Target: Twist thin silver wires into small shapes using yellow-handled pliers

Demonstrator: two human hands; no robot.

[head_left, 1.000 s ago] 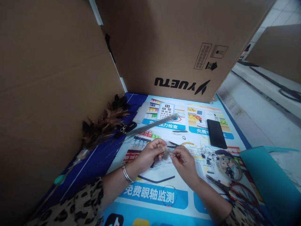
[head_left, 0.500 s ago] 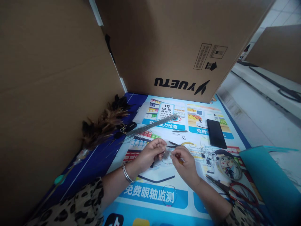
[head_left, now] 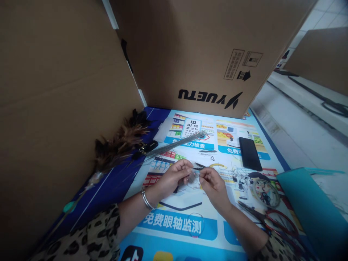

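Observation:
My left hand [head_left: 177, 177] is closed in a pinch on a thin wire loop [head_left: 194, 187] at the middle of the table. My right hand [head_left: 215, 185] sits just to its right, thumb and fingers pinched together at the loop's other side. Small beads seem to be on the loop, too fine to make out well. Behind the fingertips lie pliers with dark jaws [head_left: 199, 166] and a yellow handle [head_left: 219, 165], partly hidden by my right hand. Nearer to me, another wire ring [head_left: 203, 222] with a pinkish piece rests on the printed table cover.
A bundle of straight wires [head_left: 176, 144] lies beyond my hands, near a feather duster [head_left: 119, 139] at left. On the right are a black phone [head_left: 250, 154], a tape roll [head_left: 276, 197], red-handled scissors [head_left: 281, 222] and a teal box [head_left: 307, 203]. Cardboard walls [head_left: 174, 54] stand behind and left.
My right hand has shifted very slightly to the right, away from my left fingertips. My left hand has stayed almost still, and the wire loop remains between both hands.

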